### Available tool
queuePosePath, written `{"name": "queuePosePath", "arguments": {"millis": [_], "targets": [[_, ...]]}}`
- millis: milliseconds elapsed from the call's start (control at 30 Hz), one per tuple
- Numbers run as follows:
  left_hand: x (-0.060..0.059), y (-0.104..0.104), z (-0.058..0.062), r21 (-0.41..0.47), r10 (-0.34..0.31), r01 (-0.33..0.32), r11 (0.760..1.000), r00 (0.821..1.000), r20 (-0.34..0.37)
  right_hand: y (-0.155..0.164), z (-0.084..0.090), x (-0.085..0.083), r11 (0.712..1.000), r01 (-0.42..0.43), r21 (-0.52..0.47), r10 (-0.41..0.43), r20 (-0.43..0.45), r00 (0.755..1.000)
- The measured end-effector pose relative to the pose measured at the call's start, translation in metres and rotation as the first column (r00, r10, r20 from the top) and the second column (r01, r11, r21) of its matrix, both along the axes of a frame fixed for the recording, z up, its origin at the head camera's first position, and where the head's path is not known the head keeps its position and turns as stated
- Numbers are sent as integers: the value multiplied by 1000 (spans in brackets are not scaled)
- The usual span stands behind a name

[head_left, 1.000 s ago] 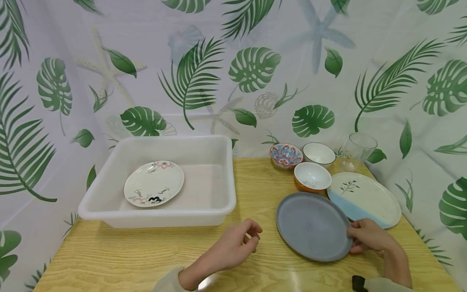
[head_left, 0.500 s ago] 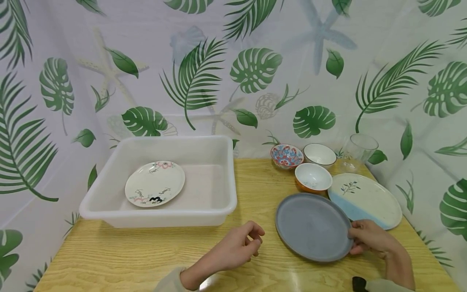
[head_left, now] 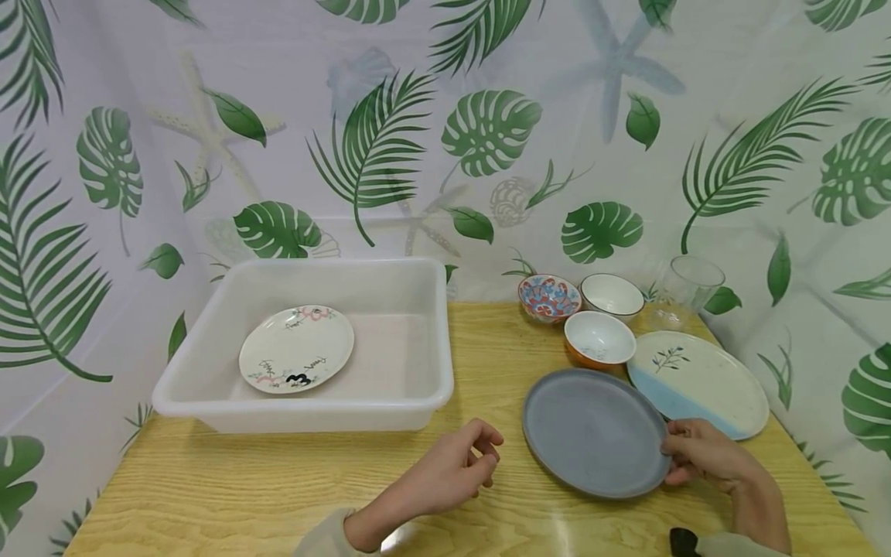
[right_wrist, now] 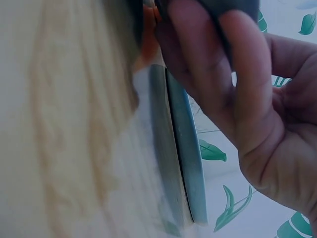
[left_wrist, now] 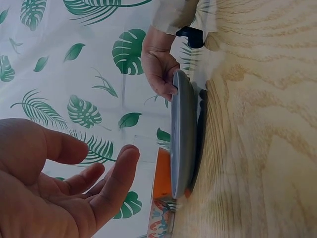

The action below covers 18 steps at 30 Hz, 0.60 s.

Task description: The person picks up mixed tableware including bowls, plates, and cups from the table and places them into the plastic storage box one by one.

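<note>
A round grey plate [head_left: 595, 433] is held by my right hand [head_left: 710, 456], thumb over its right rim and fingers beneath. Seen edge-on in the left wrist view, the grey plate [left_wrist: 183, 134] hovers close over the table, with a dark shadow under it. Left of the plate, my left hand [head_left: 455, 470] hangs with fingers loosely curled, holding nothing. Beyond my right hand lies an oval cream-and-blue plate [head_left: 703, 379]. In the right wrist view, fingers [right_wrist: 247, 74] reach under the dark plate rim.
A white plastic tub [head_left: 400, 348] stands at the left, with a flower-patterned plate [head_left: 295, 352] inside. Behind the grey plate sit an orange bowl [head_left: 600, 338], a red-and-blue patterned bowl [head_left: 548, 298], a white dark-rimmed bowl [head_left: 612, 295] and a clear glass [head_left: 689, 286]. A leaf-printed curtain [head_left: 418, 139] backs the table.
The grey plate has shifted slightly left together with my right hand. My left hand stays nearly where it was, its fingers still empty.
</note>
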<state>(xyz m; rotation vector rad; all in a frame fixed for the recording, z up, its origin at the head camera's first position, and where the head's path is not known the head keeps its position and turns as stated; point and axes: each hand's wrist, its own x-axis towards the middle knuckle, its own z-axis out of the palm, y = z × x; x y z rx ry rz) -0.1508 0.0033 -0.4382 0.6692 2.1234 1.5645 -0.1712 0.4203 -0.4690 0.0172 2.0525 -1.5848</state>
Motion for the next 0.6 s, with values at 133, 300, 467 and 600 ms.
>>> {"name": "queuePosePath", "arguments": {"millis": [133, 300, 467, 600], "targets": [[0, 0, 1, 1, -4, 4, 1000, 1000, 13, -1, 1, -2, 1000, -11, -29, 11, 5, 1000], [0, 0, 1, 7, 14, -14, 1000, 1000, 23, 0, 3, -2, 995, -24, -95, 24, -9, 1000], [0, 2, 1, 21, 32, -33, 999, 999, 28, -1, 5, -3, 985, -54, -162, 49, -39, 998], [0, 1, 1, 25, 35, -36, 999, 998, 52, 0, 6, -3, 978, -86, -191, 77, -52, 996]]}}
